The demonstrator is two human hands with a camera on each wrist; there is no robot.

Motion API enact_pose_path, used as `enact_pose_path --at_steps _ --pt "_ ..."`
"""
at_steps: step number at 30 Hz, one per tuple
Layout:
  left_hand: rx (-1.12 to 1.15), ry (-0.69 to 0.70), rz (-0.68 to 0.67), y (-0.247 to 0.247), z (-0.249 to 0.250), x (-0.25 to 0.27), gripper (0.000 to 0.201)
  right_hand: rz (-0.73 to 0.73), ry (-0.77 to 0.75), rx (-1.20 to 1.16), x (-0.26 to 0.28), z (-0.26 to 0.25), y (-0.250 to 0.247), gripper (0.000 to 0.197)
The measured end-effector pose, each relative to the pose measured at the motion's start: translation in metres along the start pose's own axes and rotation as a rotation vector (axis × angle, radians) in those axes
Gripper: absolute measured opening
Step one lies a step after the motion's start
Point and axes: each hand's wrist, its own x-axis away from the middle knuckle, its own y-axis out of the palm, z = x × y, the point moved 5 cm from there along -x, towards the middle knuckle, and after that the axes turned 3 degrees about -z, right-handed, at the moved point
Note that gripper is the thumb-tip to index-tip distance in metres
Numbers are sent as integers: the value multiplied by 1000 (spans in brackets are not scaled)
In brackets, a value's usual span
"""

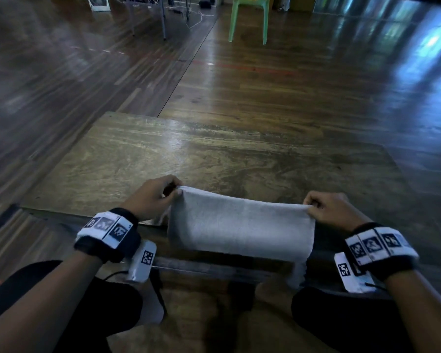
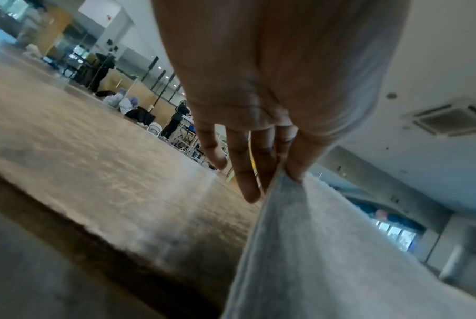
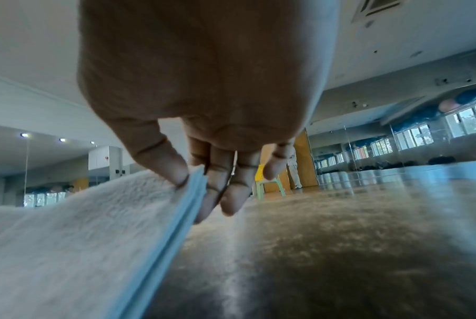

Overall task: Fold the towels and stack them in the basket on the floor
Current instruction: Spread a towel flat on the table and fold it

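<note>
Just above the near edge of the worn wooden table (image 1: 143, 154), one pale grey terry towel (image 1: 239, 222) hangs doubled, its nap fuzzy and its side edges layered. Both hands grip it: the left hand (image 1: 152, 197) pinches the top left corner, the right hand (image 1: 330, 208) the top right corner. Beyond the table's far edge stands one green plastic chair (image 1: 248, 17) on glossy plank flooring.

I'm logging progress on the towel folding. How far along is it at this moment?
Done: the grey towel already looks doubled, with stacked layers at its right edge. In hand: the left hand and right hand each pinch a top corner, holding it over the table's near edge. Left: finishing the fold and putting it in the basket, which no view shows.
</note>
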Motion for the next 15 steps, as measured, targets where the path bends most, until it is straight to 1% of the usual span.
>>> enact_pose_path --at_steps 3,7,11,13,15 --pt "-103 -86 1 5 -10 -17 19 32 46 65 -15 -1 1 11" --pt "-118 -168 57 4 -17 -31 22 129 60 61 -32 -8 -6 13" --pt "-204 -248 119 5 -14 -38 22 141 93 152 -43 -15 -2 15" --pt "-193 -272 160 9 -12 -38 26 127 133 203 -47 -18 4 16" --pt "-212 -241 166 18 -4 -39 36 124 182 309 -47 -23 13 22"
